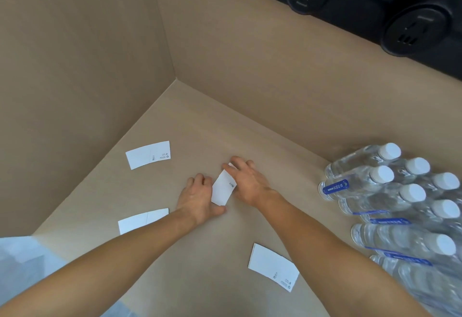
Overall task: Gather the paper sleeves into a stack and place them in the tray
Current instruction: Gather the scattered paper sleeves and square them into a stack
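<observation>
Paper sleeve [222, 187]: looks thin, light, bends easily (creases too); you should hold its edges.
Left hand [200, 196]: thumb and fingers pinch it.
Right hand [246, 179]: fingers curl over its top.

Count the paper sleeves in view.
4. The far-left sleeve lies by the cardboard wall; the held sleeve is between left hand and right hand, possibly hiding others; the near-left sleeve is partly covered by the left forearm; the near-right sleeve lies alone.
</observation>
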Demonstrator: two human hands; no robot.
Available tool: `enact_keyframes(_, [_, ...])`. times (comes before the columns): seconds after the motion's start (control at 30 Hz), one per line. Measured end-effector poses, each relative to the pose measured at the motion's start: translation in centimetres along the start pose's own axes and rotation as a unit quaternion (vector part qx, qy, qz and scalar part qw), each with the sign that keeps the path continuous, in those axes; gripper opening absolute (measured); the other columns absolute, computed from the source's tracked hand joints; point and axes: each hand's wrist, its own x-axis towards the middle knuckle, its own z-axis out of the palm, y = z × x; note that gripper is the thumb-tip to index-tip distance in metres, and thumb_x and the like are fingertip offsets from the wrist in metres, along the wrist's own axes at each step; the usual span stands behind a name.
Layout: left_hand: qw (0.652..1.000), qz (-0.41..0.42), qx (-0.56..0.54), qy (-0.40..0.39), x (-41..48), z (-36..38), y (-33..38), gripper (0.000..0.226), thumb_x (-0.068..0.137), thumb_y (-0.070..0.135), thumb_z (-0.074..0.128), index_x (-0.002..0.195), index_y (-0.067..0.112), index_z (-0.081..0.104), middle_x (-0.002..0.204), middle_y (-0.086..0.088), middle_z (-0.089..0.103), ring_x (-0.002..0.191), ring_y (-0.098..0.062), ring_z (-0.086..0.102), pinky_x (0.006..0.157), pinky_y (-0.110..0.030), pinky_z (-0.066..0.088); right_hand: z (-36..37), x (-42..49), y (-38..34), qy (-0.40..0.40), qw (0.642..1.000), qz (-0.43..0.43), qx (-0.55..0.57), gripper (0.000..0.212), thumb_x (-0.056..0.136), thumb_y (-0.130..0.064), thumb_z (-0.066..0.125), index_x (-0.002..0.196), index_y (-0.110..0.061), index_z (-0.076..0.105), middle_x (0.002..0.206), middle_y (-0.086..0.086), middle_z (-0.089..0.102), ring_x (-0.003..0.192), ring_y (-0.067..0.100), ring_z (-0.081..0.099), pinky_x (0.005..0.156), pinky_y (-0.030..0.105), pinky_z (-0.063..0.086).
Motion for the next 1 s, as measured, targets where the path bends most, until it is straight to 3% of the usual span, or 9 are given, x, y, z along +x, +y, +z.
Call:
enact_keyframes(0.1, [1.0, 0.002, 0.006, 0.012, 0.1, 0.6, 0.4, 0.079, 0.069, 0.057, 0.075, 0.126, 0.011, 0.044, 0.126, -0.006, 0.043, 0.116, -0.028, 0.04, 0.095, -0.036, 0.045, 0.3, 0.0, 0.1, -0.007, 1.0, -0.006, -0.013, 0.068, 0.085, -0.016, 0.062, 0.145, -0.032, 0.034, 0.151, -0.007, 0.023, 0.125, 0.028, 0.031, 0.078, 0.033, 0.047])
enact_keyframes(0.2, [1.0, 0.012, -0.018, 0.014, 0.1, 0.9, 0.7, 0.062, 0.075, 0.041, 0.074, 0.12, 0.009, 0.045, 0.124, -0.007, 0.044, 0.117, -0.028, 0.041, 0.091, -0.033, 0.045, 0.4, 0.0, 0.0, 0.006, 1.0, 0.005, -0.002, 0.047, 0.085, -0.012, 0.06, 0.128, -0.026, 0.049, 0.136, -0.005, 0.036, 0.118, 0.027, 0.036, 0.067, 0.032, 0.045])
enact_keyframes(0.3, [0.999, 0.018, -0.028, 0.005, 0.0, 1.0, 0.8, 0.058, 0.076, 0.034, 0.071, 0.12, 0.008, 0.045, 0.123, -0.009, 0.044, 0.119, -0.029, 0.039, 0.093, -0.032, 0.044, 0.5, -0.4, 0.1, 0.004, 1.0, 0.014, 0.002, 0.035, 0.082, -0.01, 0.06, 0.115, -0.02, 0.052, 0.124, -0.001, 0.04, 0.113, 0.025, 0.039, 0.064, 0.032, 0.041])
enact_keyframes(0.5, [0.998, 0.056, -0.004, -0.018, -0.8, 0.5, 0.5, 0.06, 0.075, 0.035, 0.068, 0.125, 0.011, 0.045, 0.124, -0.007, 0.041, 0.118, -0.027, 0.037, 0.096, -0.03, 0.043, 0.7, -2.5, 0.1, -0.013, 1.0, 0.019, -0.005, 0.044, 0.077, -0.029, 0.07, 0.117, -0.02, 0.052, 0.122, 0.003, 0.041, 0.116, 0.025, 0.04, 0.075, 0.035, 0.047])
enact_keyframes(1.0, [0.979, 0.192, 0.064, -0.019, -4.0, -1.7, 5.1, 0.058, 0.072, 0.036, 0.068, 0.123, 0.017, 0.046, 0.12, -0.001, 0.04, 0.118, -0.021, 0.035, 0.086, -0.028, 0.043, -0.2, -12.2, 0.8, 0.051, 0.992, 0.11, 0.022, 0.052, 0.077, -0.035, 0.069, 0.122, -0.017, 0.05, 0.122, 0.005, 0.041, 0.115, 0.024, 0.041, 0.077, 0.036, 0.048])
